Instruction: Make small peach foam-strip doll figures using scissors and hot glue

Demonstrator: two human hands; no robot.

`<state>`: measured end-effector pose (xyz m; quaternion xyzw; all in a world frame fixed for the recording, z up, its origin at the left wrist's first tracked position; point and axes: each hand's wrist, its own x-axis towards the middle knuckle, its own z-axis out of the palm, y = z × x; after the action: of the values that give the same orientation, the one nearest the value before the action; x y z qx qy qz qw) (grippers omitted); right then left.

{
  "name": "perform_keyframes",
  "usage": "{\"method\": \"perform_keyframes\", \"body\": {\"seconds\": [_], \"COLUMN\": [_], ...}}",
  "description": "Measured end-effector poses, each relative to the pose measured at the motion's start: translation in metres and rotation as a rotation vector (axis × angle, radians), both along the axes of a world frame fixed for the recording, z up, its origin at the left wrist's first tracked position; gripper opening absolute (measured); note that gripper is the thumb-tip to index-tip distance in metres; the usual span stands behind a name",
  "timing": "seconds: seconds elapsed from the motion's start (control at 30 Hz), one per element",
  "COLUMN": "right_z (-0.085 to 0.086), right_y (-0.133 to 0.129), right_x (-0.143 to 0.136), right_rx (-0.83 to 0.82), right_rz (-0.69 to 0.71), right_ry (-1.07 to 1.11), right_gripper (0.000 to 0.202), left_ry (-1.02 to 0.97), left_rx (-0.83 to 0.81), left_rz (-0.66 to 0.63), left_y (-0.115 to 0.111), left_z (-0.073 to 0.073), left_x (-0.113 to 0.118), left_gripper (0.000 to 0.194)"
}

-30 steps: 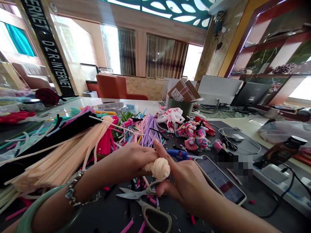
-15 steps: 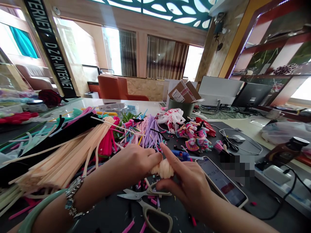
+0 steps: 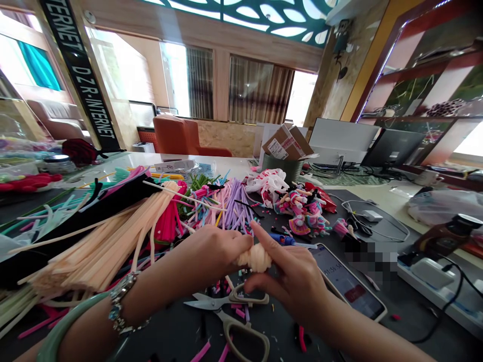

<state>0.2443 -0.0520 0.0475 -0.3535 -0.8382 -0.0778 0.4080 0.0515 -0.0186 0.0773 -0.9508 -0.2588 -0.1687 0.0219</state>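
Observation:
Between my hands is a small cream ball of coiled pipe cleaner (image 3: 259,258), held above the dark table. My left hand (image 3: 222,247) is closed, its fingers pinching the left side of the ball. My right hand (image 3: 289,266) has its index finger and thumb around the right side of the ball. Below the hands lie scissors (image 3: 226,306) with beige handles, their blades spread. To the left is a thick bundle of cream pipe cleaners (image 3: 101,241). Behind the right hand a blue glue gun (image 3: 283,239) is partly covered.
A phone (image 3: 349,284) lies beside my right forearm, with a power strip (image 3: 433,286) further right. Purple pipe cleaners (image 3: 236,203) and a heap of small colourful pipe-cleaner figures (image 3: 304,208) lie beyond the hands. Pink offcuts are scattered around the scissors.
Both hands keep their grip on the cream ball, which has barely moved. The whole view has shifted very slightly.

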Motion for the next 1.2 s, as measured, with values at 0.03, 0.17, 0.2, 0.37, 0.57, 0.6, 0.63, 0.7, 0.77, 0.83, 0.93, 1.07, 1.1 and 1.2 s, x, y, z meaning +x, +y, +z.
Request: {"method": "perform_keyframes", "body": {"seconds": [0.03,0.17,0.2,0.37,0.57,0.6,0.63,0.7,0.77,0.83,0.93,1.07,1.1,1.2], "right_z": [0.002,0.008,0.009,0.001,-0.003,-0.001,0.003,0.012,0.021,0.030,0.038,0.041,0.040,0.038], "right_y": [0.000,-0.001,-0.001,0.002,0.007,0.006,0.004,0.000,-0.005,-0.009,-0.012,-0.012,-0.012,-0.011], "right_x": [0.000,0.003,0.003,0.003,0.001,0.001,0.003,0.007,0.013,0.019,0.027,0.032,0.032,0.033], "right_rx": [0.006,0.068,0.079,0.072,0.082,0.063,0.038,-0.014,-0.020,0.021,0.052,-0.019,-0.047,-0.158], "right_rz": [0.002,0.013,0.019,0.038,0.082,0.078,0.061,-0.006,-0.093,-0.176,-0.236,-0.273,-0.285,-0.307], "right_ry": [-0.007,-0.006,-0.006,0.040,0.084,0.086,0.093,0.115,0.137,0.137,0.083,0.005,-0.022,-0.130], "right_gripper": [0.076,0.064,0.060,0.055,0.058,0.060,0.061,0.057,0.046,0.037,0.029,0.027,0.027,0.028], "left_ry": [-0.020,-0.057,-0.059,-0.069,-0.027,0.001,0.032,0.092,0.144,0.179,0.201,0.331,0.348,0.376], "left_rx": [-0.078,-0.267,-0.281,-0.279,-0.305,-0.316,-0.322,-0.315,-0.316,-0.334,-0.396,-0.533,-0.547,-0.538], "left_rz": [-0.009,-0.051,-0.053,-0.055,-0.074,-0.060,-0.039,0.020,0.052,0.120,0.294,0.370,0.382,0.451], "left_y": [0.001,0.003,0.004,0.002,0.001,0.002,0.004,0.010,0.018,0.026,0.035,0.039,0.039,0.043], "left_z": [0.001,0.003,0.003,0.002,0.007,0.010,0.013,0.020,0.026,0.032,0.035,0.033,0.032,0.029], "left_x": [0.000,0.001,0.001,0.003,0.000,-0.002,-0.006,-0.015,-0.026,-0.039,-0.054,-0.064,-0.066,-0.072], "left_gripper": [0.018,0.029,0.029,0.033,0.029,0.030,0.031,0.036,0.032,0.028,0.024,0.012,0.012,0.018]}}
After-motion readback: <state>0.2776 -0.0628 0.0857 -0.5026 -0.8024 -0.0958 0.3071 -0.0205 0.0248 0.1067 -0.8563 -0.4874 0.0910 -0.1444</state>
